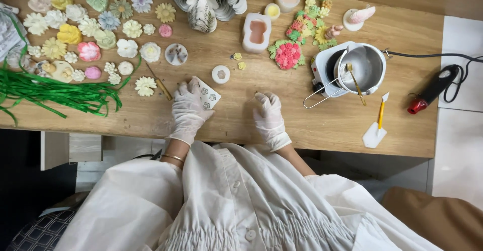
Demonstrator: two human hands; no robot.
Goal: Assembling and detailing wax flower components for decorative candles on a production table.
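Note:
My left hand (188, 109), in a white glove, rests on a small white mould sheet (210, 95) with little flower shapes, holding it against the wooden table (312, 125). About a hand's width to its right, my gloved right hand (268, 115) lies flat on the bare wood, fingers loosely together, holding nothing. A small round white piece (221, 74) sits just beyond the sheet. A thin wooden-handled tool (162, 86) lies left of my left hand, beside a pale yellow flower (145, 85).
Several pastel wax flowers (89, 51) cover the table's left. Green raffia strands (55, 91) trail off the left edge. A metal pot (366, 68) on a white hotplate stands right, with a yellow-handled spatula (377, 125) and a heat gun (433, 90). White silicone mould (256, 32) at the back.

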